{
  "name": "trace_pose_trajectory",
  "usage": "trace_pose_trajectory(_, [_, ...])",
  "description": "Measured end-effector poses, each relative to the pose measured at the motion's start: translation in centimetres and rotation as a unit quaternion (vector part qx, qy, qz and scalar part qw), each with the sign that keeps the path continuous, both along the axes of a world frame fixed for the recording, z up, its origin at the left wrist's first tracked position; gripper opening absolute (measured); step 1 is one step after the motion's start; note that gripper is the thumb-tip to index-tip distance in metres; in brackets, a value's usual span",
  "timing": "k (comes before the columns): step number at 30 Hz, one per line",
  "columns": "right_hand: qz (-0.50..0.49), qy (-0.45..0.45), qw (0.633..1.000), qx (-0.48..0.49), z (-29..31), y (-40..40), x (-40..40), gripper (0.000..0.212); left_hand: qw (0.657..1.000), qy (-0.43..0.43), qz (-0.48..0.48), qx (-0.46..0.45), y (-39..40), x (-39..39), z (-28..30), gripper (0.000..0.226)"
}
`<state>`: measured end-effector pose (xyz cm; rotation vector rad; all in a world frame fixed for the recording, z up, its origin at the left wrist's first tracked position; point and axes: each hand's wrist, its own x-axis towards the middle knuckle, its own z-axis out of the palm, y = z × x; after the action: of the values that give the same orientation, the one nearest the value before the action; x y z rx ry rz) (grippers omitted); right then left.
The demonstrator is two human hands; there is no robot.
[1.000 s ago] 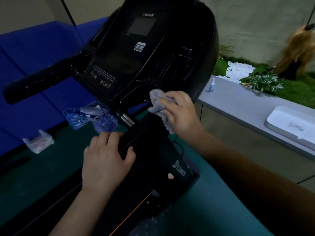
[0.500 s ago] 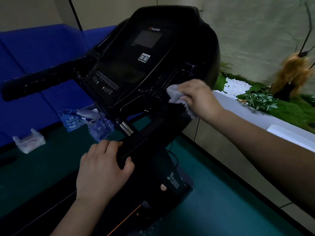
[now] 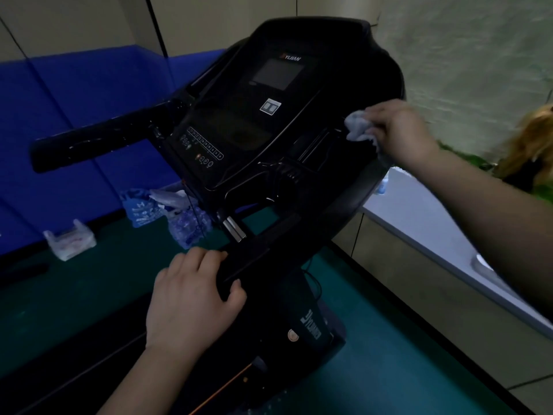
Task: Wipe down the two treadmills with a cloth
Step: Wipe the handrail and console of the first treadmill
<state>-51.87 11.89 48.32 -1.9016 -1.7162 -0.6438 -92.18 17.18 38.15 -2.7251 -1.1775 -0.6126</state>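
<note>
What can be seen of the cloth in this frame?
The small pale grey-blue cloth looks like soft, thin fabric, crumpled into a loose wad. The right hand grips it, pressing it on the right side of the black treadmill console, near its upper edge. One corner trails below the hand. Nothing else touches it; the left hand is on the lower crossbar.

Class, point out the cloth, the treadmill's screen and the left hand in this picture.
cloth point(image 3: 357, 128): head view, its bunched grey middle.
screen point(image 3: 278, 74): head view, centre of the display.
left hand point(image 3: 188, 298): head view, back of the hand.
</note>
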Motion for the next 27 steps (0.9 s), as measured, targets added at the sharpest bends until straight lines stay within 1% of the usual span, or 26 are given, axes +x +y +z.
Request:
trace_pose_trajectory(2, [-0.061,0.018,0.998,0.001,1.8,0.9,2.7,0.03,1.0,0.004,0.003,0.0,0.0,0.0,0.1,0.053])
trace_pose_trajectory(4, [-0.12,0.079,0.99,-0.002,2.7,1.5,4.8,0.035,1.0,0.005,0.004,-0.003,0.0,0.0,0.1,0.053])
trace_pose_trajectory(7, [-0.131,0.143,0.981,0.007,1.8,2.1,4.8,0.034,1.0,0.006,0.006,-0.005,0.0,0.0,0.0,0.052])
trace_pose_trajectory(8, [-0.129,0.142,0.982,0.003,1.2,1.9,3.6,0.03,1.0,0.008,0.007,-0.006,0.0,0.1,0.0,0.052])
trace_pose_trajectory(10, [-0.13,0.092,0.987,-0.007,-0.6,1.1,0.3,0.018,1.0,0.011,0.008,-0.008,0.0,0.1,0.0,0.053])
trace_pose_trajectory(11, [-0.099,0.068,0.993,-0.006,-1.7,0.5,-1.6,0.015,1.0,0.011,0.009,-0.009,0.0,0.1,0.1,0.053])
trace_pose_trajectory(12, [-0.044,0.057,0.997,-0.001,-2.8,-0.2,-3.2,0.016,1.0,0.01,0.009,-0.01,0.0,0.1,0.1,0.053])
trace_pose_trajectory(13, [0.006,0.05,0.999,-0.004,-3.8,-0.5,-3.7,0.019,1.0,0.009,0.009,-0.011,0.0,0.1,0.1,0.053])
trace_pose_trajectory(14, [0.03,0.04,0.999,-0.009,-4.1,-0.6,-3.5,0.026,1.0,0.008,0.009,-0.011,0.0,0.1,0.2,0.054])
trace_pose_trajectory(15, [0.024,0.035,0.999,-0.02,-3.9,-0.3,-2.5,0.032,1.0,0.008,0.008,-0.012,0.0,0.1,0.2,0.054])
trace_pose_trajectory(16, [0.013,0.03,0.999,-0.03,-3.3,0.1,-1.1,0.034,1.0,0.007,0.006,-0.011,0.0,0.2,0.2,0.054])
trace_pose_trajectory(18, [-0.018,0.025,0.999,-0.035,-1.4,1.4,2.0,0.029,1.0,0.003,0.003,-0.01,0.0,0.2,0.1,0.053])
trace_pose_trajectory(20, [-0.076,0.017,0.997,-0.015,0.6,2.2,4.5,0.028,1.0,0.002,0.001,-0.007,0.0,0.2,0.1,0.052])
trace_pose_trajectory(22, [-0.141,0.065,0.988,-0.01,2.2,2.9,5.7,0.031,1.0,0.002,0.001,-0.004,0.0,0.1,0.0,0.052])
trace_pose_trajectory(23, [-0.158,0.084,0.984,-0.021,2.7,3.1,5.9,0.031,1.0,0.002,0.001,-0.004,0.0,0.1,0.0,0.051])
trace_pose_trajectory(25, [-0.135,0.077,0.985,-0.069,3.1,2.8,3.9,0.03,1.0,0.0,-0.001,-0.003,0.1,0.0,0.0,0.051])
trace_pose_trajectory(27, [-0.08,0.071,0.99,-0.095,1.8,2.0,1.1,0.029,1.0,-0.004,-0.003,-0.003,0.1,0.0,-0.1,0.051])
